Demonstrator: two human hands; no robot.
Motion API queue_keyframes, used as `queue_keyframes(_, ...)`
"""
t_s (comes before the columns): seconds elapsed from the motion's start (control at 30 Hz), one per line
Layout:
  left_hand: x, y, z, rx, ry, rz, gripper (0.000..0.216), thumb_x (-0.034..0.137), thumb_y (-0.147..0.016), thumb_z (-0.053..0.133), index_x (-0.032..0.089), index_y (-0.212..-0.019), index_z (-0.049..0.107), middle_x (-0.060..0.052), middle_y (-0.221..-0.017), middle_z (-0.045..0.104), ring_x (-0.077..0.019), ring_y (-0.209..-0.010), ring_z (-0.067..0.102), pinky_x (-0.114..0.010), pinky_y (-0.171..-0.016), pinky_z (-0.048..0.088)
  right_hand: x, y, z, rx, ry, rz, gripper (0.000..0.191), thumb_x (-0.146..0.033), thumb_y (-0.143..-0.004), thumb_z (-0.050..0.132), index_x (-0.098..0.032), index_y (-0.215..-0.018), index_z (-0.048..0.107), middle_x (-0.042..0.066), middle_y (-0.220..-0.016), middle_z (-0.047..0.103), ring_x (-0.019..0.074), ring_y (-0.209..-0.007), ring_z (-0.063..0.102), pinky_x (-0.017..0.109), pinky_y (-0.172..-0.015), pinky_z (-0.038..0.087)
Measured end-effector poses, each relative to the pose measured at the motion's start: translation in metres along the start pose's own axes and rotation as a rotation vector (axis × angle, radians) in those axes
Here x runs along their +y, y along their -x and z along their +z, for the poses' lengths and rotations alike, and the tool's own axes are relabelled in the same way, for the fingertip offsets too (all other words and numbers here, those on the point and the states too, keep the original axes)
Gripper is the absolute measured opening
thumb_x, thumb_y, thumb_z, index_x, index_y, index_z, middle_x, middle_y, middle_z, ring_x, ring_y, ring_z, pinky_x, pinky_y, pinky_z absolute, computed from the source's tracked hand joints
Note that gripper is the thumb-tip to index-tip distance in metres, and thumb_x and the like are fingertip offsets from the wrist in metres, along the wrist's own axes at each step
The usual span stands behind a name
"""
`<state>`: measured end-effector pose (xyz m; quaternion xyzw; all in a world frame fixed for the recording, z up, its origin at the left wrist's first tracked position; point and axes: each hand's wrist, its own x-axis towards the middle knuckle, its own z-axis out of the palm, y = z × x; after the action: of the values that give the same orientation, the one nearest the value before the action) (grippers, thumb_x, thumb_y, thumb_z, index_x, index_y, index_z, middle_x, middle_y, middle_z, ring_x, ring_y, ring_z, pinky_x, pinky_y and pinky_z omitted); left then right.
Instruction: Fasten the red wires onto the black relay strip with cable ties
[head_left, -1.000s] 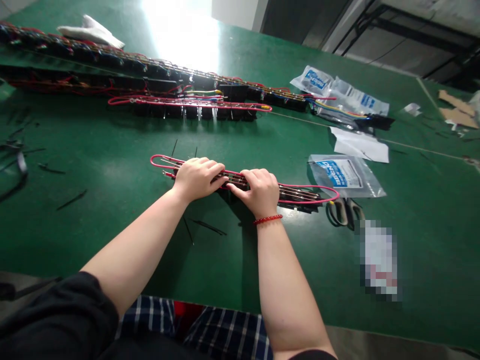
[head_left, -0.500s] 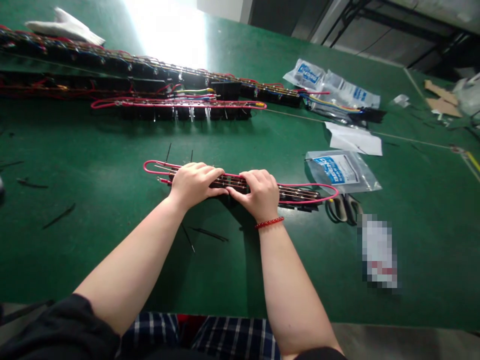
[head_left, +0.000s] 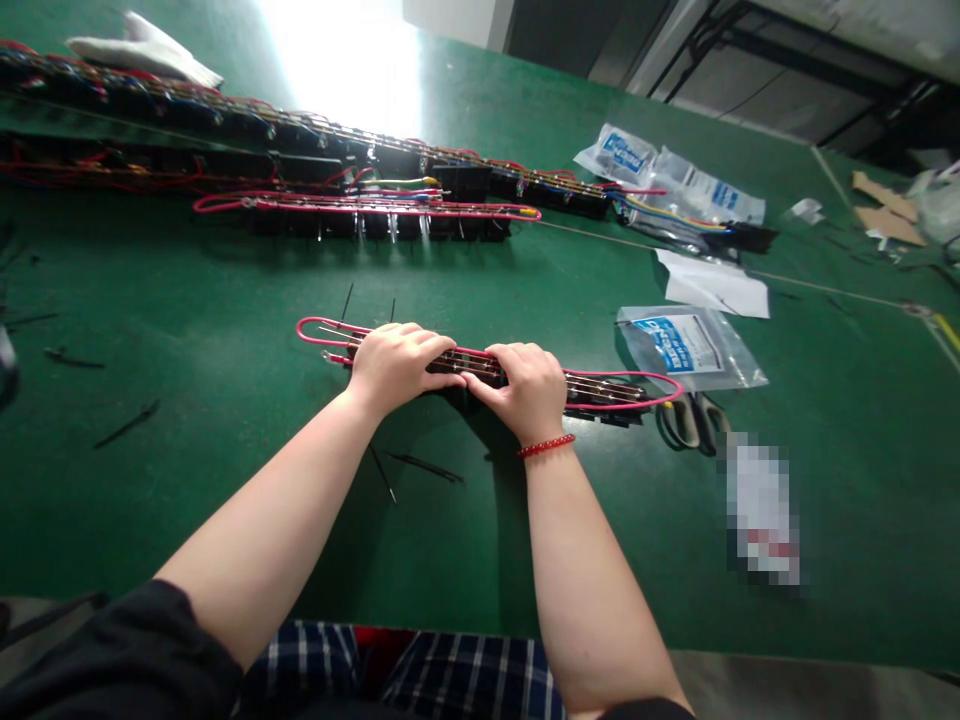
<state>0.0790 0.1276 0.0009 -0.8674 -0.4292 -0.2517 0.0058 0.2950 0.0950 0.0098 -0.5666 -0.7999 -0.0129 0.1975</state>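
Observation:
A long, narrow black wired strip assembly with thin metal rods along its top lies crosswise in front of me. A red wire loops out past its right end and another loop shows at its left end. My left hand is closed around the left half, thumb on the near side. My right hand, with a red bead bracelet at the wrist, grips just right of the middle. The two thumbs nearly meet. The underside of the strip is hidden. Thin black ties lie on the near side.
Similar wired strips run along the back left of the green table, a white glove behind them. Scissors and a plastic bag lie right of the strip. More bags and a paper sheet are farther back.
The whole view has shifted slightly, so everything sits a little farther right. Both hands keep their hold on the strip assembly, with no clear movement against the table.

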Motion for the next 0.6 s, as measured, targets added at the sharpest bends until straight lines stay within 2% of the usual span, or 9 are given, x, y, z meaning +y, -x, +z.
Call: queue_keyframes(0.6,0.0013,-0.0014,-0.0014,-0.007,-0.032,0.01,0.046,0.064,-0.087,0.06,0.023,-0.104,0.071,-0.005,-0.093,0.077,-0.0239,-0.085,0.07,-0.035,-0.071,0.046,0.0003,-0.0007,0.0007,0.036,-0.001,-0.002,0.043,-0.062,-0.087,0.059,-0.021,-0.095,0.067,0.005,-0.088,0.071,0.0217,-0.082,0.057,0.033,-0.074,0.034)
